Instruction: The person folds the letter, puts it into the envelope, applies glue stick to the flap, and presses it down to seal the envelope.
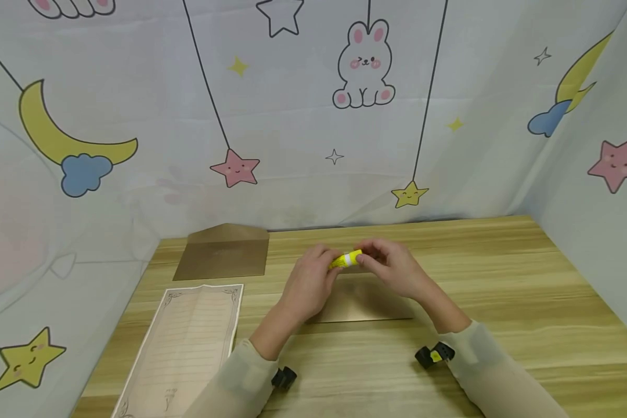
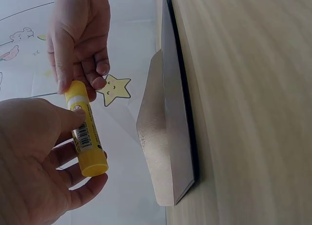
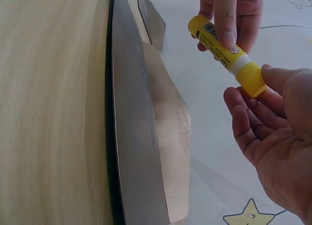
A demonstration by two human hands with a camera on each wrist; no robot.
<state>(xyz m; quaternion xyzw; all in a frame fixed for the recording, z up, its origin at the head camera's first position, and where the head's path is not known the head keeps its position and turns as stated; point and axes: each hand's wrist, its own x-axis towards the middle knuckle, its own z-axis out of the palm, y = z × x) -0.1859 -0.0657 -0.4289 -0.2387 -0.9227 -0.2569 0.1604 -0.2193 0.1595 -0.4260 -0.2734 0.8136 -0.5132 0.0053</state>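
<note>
A yellow glue stick (image 1: pixel 347 259) with a white band is held between both hands above a brown envelope (image 1: pixel 366 302). My left hand (image 1: pixel 309 280) grips its barrel, thumb lying along the printed label, as the left wrist view shows. With thumb and fingertips my right hand (image 1: pixel 395 268) pinches the yellow cap end (image 3: pixel 252 80). The cap is on the stick. Below the hands the envelope lies on the table, its flap (image 2: pixel 155 132) open and pointing away from me.
A second brown envelope (image 1: pixel 222 258) with its flap open lies at the table's back left. In front of it rests a lined sheet of letter paper (image 1: pixel 188 342) with a decorated border. A patterned cloth (image 1: pixel 303 116) hangs behind the wooden table (image 1: pixel 512 290).
</note>
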